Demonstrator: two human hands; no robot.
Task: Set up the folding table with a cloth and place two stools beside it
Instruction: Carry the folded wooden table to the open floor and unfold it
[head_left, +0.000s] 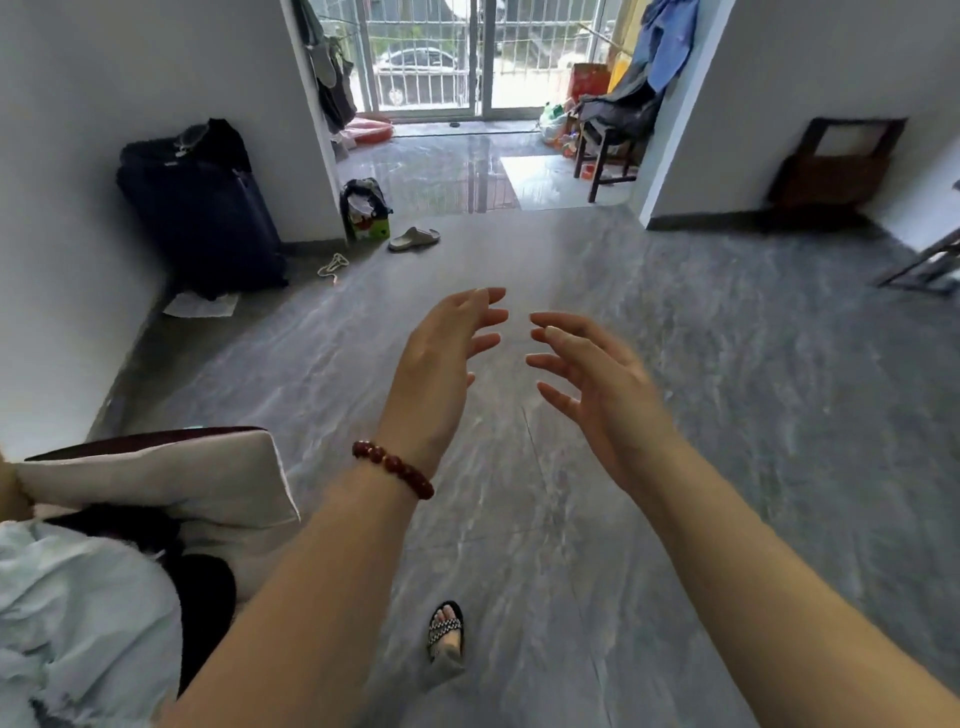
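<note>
Closest to me, my sandalled foot (445, 631) stands on the grey floor (727, 415), a white cushion (171, 483) lies at my left, and a red bead bracelet (392, 467) circles my left wrist. Out in front, my left hand (441, 358) and right hand (602, 395) hover apart with palms facing, fingers spread and loosely bent, holding and touching nothing. Farther off, a dark suitcase (202, 213) and a slipper (414, 238) sit by the left wall, and a brown framed panel (836, 161), perhaps the folded table though I cannot tell, leans on the right wall short of the balcony door (478, 57).
</note>
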